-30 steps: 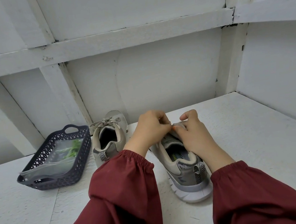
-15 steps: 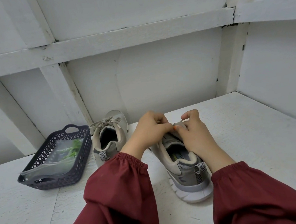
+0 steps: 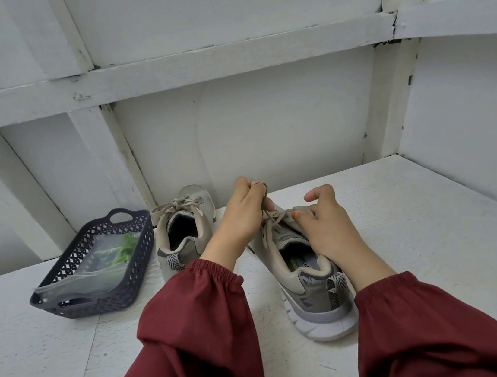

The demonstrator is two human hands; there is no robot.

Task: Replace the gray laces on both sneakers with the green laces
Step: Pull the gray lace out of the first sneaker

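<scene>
Two grey sneakers stand heel-toward-me on the white table. The right sneaker (image 3: 311, 294) is under both hands. My left hand (image 3: 244, 211) is raised above its tongue and pinches a strand of the grey lace (image 3: 268, 217), drawn up taut from the eyelets. My right hand (image 3: 324, 222) presses on the upper beside the eyelets, fingers curled over the edge of the shoe. The left sneaker (image 3: 181, 238) stands apart, its grey lace tied in a bow. The green laces (image 3: 124, 250) lie inside a clear bag in the basket.
A dark perforated basket (image 3: 66, 304) sits at the left of the table, next to the left sneaker. White panelled walls close off the back and the right side. Bare table surface (image 3: 435, 227) lies right of the right sneaker.
My left hand has risen from the shoe's tongue, drawing a lace strand upward. My right hand has shifted slightly down and right on the upper.
</scene>
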